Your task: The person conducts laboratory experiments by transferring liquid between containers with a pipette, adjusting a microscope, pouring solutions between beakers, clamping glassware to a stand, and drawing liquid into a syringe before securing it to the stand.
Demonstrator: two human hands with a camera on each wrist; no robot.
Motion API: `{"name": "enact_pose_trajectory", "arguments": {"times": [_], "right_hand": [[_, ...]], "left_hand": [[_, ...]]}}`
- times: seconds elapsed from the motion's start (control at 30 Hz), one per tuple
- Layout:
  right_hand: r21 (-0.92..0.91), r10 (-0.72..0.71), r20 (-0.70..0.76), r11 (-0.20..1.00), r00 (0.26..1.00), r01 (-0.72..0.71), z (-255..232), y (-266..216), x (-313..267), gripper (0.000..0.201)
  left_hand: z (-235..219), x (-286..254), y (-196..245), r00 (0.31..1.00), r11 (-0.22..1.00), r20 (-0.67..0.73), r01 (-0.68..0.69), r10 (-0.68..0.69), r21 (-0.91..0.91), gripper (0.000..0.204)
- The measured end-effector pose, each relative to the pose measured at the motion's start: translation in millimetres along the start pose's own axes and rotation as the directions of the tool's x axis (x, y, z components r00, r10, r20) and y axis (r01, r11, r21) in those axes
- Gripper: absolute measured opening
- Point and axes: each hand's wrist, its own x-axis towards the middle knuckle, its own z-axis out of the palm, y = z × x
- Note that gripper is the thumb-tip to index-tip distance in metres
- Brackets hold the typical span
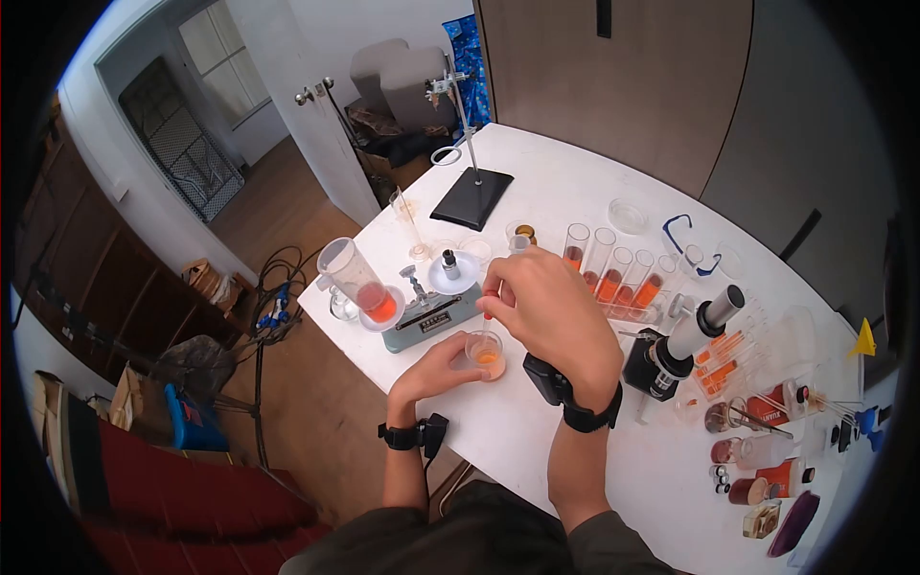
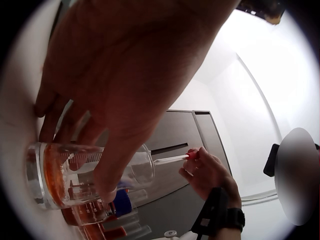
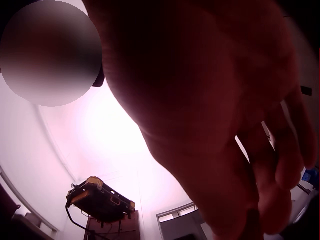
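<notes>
My left hand (image 1: pixel 436 372) grips a small clear glass beaker (image 1: pixel 485 360) at the table's near side, thumb and fingers round its wall. A shallow layer of orange liquid (image 2: pixel 54 175) lies at its bottom in the left wrist view. Above it, my right hand (image 1: pixel 565 311) pinches the red rubber bulb of a glass dropper (image 2: pixel 171 159), whose tube reaches into the beaker's mouth. In the right wrist view the right hand (image 3: pixel 215 115) fills much of the picture and hides the dropper. Just beyond the beaker stands a grey-green balance scale (image 1: pixel 436 324).
A large beaker (image 1: pixel 350 273) of red liquid and a dark weight (image 1: pixel 449 261) sit on the scale's pans. Racked test tubes (image 1: pixel 623 283), a microscope (image 1: pixel 685 345) and bottles (image 1: pixel 752 450) stand to the right. Behind are a ring stand (image 1: pixel 474 196) and blue-framed goggles (image 1: pixel 690 251).
</notes>
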Motion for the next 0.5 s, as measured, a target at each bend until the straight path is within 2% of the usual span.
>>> {"name": "enact_pose_trajectory", "arguments": {"times": [0.07, 0.13, 0.2, 0.27, 0.5], "right_hand": [[-0.028, 0.021, -0.008, 0.999, 1.0, -0.021, -3.5, 0.2, -1.5, 0.018], [-0.092, -0.091, -0.139, 0.993, 0.986, 0.079, -5.4, 3.5, -3.8, 0.014], [-0.155, -0.104, -0.172, 0.985, 0.98, 0.078, -18.6, -2.7, -7.2, 0.013], [-0.22, -0.118, -0.201, 0.973, 0.973, 0.073, -31.8, -9.0, -12.9, 0.012], [-0.308, -0.205, -0.251, 0.944, 0.946, 0.122, -48.5, -3.6, -42.0, 0.01]], "left_hand": [[2.1, -1.1, -2.9, 1.0, 0.999, -0.015, -0.021, 0.02, -0.05, 0.064], [5.9, -0.5, -6.7, 0.998, 0.997, -0.032, -0.056, 0.054, -0.058, 0.062], [7.4, 2.9, -2.2, 0.994, 0.993, -0.05, -0.099, 0.096, -0.062, 0.061], [10.4, 3.5, 5.6, 0.99, 0.994, -0.099, -0.096, 0.1, 0.051, 0.057], [8.1, 12.9, 14.3, 0.985, 0.984, -0.112, -0.114, 0.129, 0.135, 0.048]]}}
